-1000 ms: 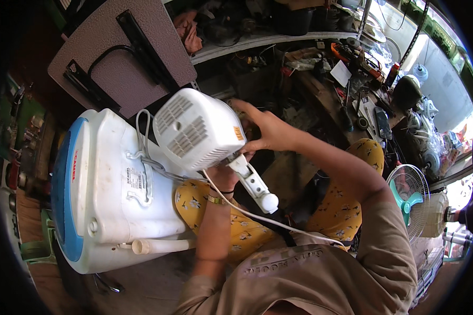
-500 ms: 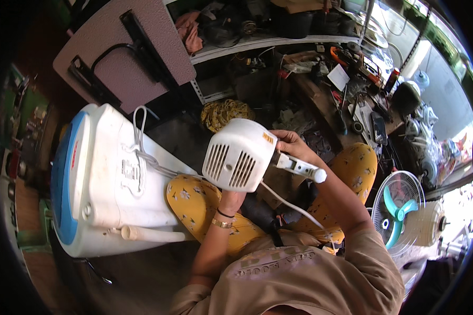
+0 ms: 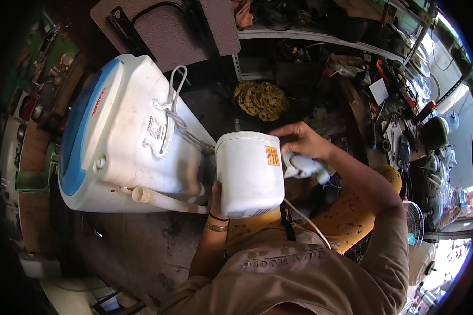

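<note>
A white fan motor housing point(image 3: 250, 176), boxy with rounded corners and an orange label, is held in front of my body. My left hand point(image 3: 217, 202) grips its left side from below; most of those fingers are hidden behind it. At the far right edge of the housing, my right hand point(image 3: 299, 140) has bent fingers closed against it. A white neck bracket point(image 3: 306, 166), blurred, sticks out to the right beneath that hand. From the housing a pale power cord point(image 3: 310, 223) runs down toward my lap.
To the left lies a large white and blue plastic appliance point(image 3: 136, 152) with a coiled grey cord point(image 3: 177, 118) and a pipe point(image 3: 165, 199). Yellow patterned cloth point(image 3: 260, 100) sits on the floor ahead. A low wooden bench point(image 3: 360, 118) with hand tools is at right, near a fan guard point(image 3: 414, 223).
The housing has tipped, so its smooth side faces up and the slotted vents have turned toward me. Both hands stay on it. The view has shifted, moving the surroundings across the picture.
</note>
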Demonstrator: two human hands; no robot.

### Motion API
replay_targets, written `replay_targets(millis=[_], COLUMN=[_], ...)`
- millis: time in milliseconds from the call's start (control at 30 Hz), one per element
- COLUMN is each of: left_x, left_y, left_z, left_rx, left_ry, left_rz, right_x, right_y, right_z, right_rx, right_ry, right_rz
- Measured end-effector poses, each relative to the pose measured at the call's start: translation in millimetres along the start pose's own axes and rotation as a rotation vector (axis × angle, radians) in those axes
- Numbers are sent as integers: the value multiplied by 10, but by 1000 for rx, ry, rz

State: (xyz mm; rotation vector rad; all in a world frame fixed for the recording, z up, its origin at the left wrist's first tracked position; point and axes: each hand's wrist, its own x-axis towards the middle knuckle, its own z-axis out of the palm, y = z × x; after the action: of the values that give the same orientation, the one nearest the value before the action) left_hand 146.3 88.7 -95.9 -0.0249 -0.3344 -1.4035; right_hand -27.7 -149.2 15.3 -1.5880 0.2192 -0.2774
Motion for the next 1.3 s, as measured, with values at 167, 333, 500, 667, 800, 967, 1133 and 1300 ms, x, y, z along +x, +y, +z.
replay_targets(millis=[167, 333, 500, 667, 800, 967, 1133, 1300], left_x=[131, 231, -97, -336, -195, -28, 937, 1189], left_y=[-82, -75, 2, -54, 0, 339, 345, 236], left_z=[-27, 149, 10, -203, 29, 676, 1191, 1015], left_rx=[925, 1202, 1248, 1414, 1772, 1898, 2510, 2164], left_ry=[234, 204, 339, 432, 286, 182, -179, -16], left_rz=[246, 332, 275, 269, 187, 346, 82, -517], right_x=[358, 481, 117, -601, -685, -721, -703, -671], right_y=[206, 324, 203, -15, -120, -138, -160, -156], right_z=[-287, -143, 212, 1113, 1170, 1067, 1046, 973], right_rx=[45, -26, -320, -831, -965, -972, -1022, -1032], right_ry=[-107, -64, 538, 506, 401, 388, 339, 263], right_rz=[-91, -211, -433, -117, 87, 122, 79, 80])
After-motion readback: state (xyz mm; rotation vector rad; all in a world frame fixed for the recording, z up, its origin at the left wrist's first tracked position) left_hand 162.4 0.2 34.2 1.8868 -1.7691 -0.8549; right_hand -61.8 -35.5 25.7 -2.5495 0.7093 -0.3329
